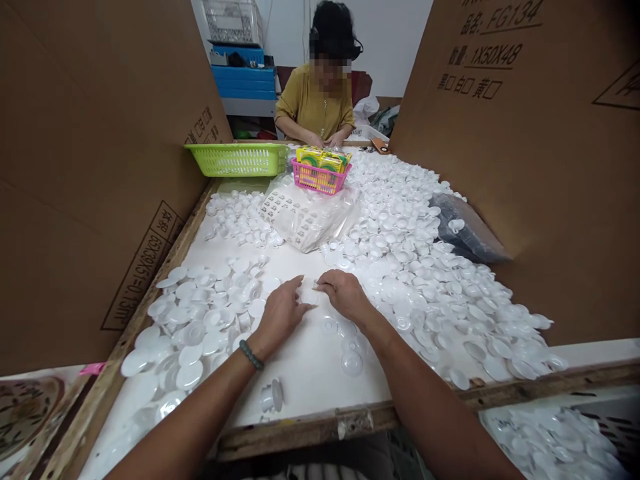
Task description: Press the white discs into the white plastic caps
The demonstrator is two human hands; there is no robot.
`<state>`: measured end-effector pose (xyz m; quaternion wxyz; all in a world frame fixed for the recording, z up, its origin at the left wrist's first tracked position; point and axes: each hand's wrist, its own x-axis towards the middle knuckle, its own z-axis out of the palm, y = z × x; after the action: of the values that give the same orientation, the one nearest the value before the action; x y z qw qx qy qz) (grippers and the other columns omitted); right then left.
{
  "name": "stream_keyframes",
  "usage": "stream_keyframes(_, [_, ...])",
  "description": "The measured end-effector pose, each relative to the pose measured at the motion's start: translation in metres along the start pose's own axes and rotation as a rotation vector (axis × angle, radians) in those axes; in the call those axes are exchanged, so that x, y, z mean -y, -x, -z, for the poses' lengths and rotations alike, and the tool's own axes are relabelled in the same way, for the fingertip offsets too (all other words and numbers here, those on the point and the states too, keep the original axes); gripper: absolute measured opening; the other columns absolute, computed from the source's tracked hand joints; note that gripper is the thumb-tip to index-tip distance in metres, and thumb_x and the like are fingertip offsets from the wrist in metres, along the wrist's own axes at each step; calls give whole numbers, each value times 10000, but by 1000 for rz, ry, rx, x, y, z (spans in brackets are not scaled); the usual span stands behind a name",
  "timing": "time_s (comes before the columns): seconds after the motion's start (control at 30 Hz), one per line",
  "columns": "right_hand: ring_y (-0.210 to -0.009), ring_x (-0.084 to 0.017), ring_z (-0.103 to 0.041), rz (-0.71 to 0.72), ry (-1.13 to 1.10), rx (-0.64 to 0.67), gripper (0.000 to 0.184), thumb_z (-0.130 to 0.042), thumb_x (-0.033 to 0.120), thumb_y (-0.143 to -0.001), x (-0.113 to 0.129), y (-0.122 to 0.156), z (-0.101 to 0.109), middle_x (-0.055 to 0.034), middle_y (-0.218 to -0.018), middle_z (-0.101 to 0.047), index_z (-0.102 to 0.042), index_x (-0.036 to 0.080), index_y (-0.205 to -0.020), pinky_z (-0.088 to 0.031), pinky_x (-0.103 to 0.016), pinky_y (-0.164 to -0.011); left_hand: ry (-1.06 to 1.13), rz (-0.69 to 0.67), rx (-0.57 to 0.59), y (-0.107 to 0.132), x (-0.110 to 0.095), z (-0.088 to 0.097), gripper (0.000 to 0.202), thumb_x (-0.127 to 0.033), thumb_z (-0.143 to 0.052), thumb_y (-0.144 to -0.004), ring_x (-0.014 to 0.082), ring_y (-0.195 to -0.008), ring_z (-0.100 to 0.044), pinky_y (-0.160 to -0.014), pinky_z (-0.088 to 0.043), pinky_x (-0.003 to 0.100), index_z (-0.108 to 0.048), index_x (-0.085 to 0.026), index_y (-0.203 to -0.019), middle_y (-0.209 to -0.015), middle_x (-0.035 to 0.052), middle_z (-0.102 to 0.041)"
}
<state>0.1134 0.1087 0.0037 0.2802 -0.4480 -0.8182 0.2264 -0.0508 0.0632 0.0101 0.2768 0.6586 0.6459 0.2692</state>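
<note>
Both my hands meet over the white tabletop (300, 400), around a small whitish plastic piece (309, 291) whose exact shape is hard to make out. My left hand (283, 312), with a beaded bracelet at the wrist, grips it from the left, thumb below and fingers above. From the right, my right hand (344, 292) pinches its edge, fingertips closed. Below the right hand lie several clear round plastic discs (351, 362). A white round part (271, 395) stands on its edge near the front. White plastic discs (193, 333) are heaped beside my left forearm.
A large pile of white plastic parts (415, 253) covers the right side. Ahead are a plastic bag (305, 220), a pink basket (320, 179) of yellow boxes and a green basket (240, 160). Cardboard walls (550, 167) flank the table. A person (320, 100) sits opposite, hands together.
</note>
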Motion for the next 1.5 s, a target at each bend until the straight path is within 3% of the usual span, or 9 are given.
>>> stream_keyframes(0.17, [-757,-161,-562,61,90,130,140,-537,127,-818,9,4,-4,-30,-745,-642,-622,186,-724,-388,-261,-666,-125,-65,-18,8,3,-14,396,-200,-561,-767,190,-810,-566,-739,-425,304,-519,-192,-1161,-975,72,-639])
stream_keyframes(0.5, [-713,-157,-533,154,277,231,227,-455,31,-770,19,6,-11,-42,-702,-628,-614,178,-702,-358,-252,-610,-241,-37,3,6,-5,-9,265,-230,-515,-798,199,-756,-559,-652,-378,273,-558,-187,-1055,-804,63,-628])
stream_keyframes(0.63, [-754,-159,-555,87,104,183,231,-460,37,-754,16,8,-14,-33,-738,-647,-628,189,-704,-388,-258,-659,-187,-84,17,7,1,-8,313,-228,-529,-786,210,-801,-560,-681,-393,284,-544,-180,-1095,-835,67,-637])
stream_keyframes(0.77, [-668,-139,-563,-151,-301,76,133,-511,195,-797,13,6,-13,1,-678,-628,-635,198,-749,-424,-263,-640,18,-102,23,5,6,3,350,-286,-566,-771,195,-843,-582,-739,-413,284,-538,-211,-1112,-934,48,-657])
stream_keyframes(0.87, [-581,-120,-544,-325,-574,110,207,-493,312,-828,16,4,-6,21,-626,-591,-606,194,-955,-451,-264,-597,178,-50,45,3,6,12,240,-340,-562,-766,166,-752,-605,-682,-427,256,-594,-214,-967,-820,16,-669])
stream_keyframes(0.93, [-628,-118,-559,-330,-621,169,285,-500,361,-830,17,3,-1,3,-732,-619,-587,198,-1047,-468,-274,-630,229,20,53,0,6,14,213,-368,-573,-746,160,-665,-602,-614,-426,246,-605,-199,-872,-685,3,-651])
stream_keyframes(1.03, [-784,-144,-566,-172,-419,189,272,-609,369,-771,14,5,1,-32,-953,-621,-638,218,-995,-458,-290,-702,340,200,93,-6,5,10,227,-379,-592,-726,148,-534,-590,-540,-435,242,-580,-176,-826,-555,-8,-616])
stream_keyframes(1.17, [-907,-172,-518,30,-7,202,209,-670,257,-749,10,7,-3,-31,-949,-609,-658,238,-957,-420,-294,-746,472,410,132,-14,6,2,182,-322,-599,-734,153,-513,-617,-531,-482,249,-535,-165,-798,-544,8,-629])
stream_keyframes(1.5, [-726,-148,-467,-41,161,251,175,-663,375,-751,7,3,-11,5,-656,-546,-631,205,-727,-343,-237,-594,581,535,232,-19,10,3,182,-247,-608,-751,133,-454,-589,-507,-507,260,-456,-162,-697,-477,-5,-606])
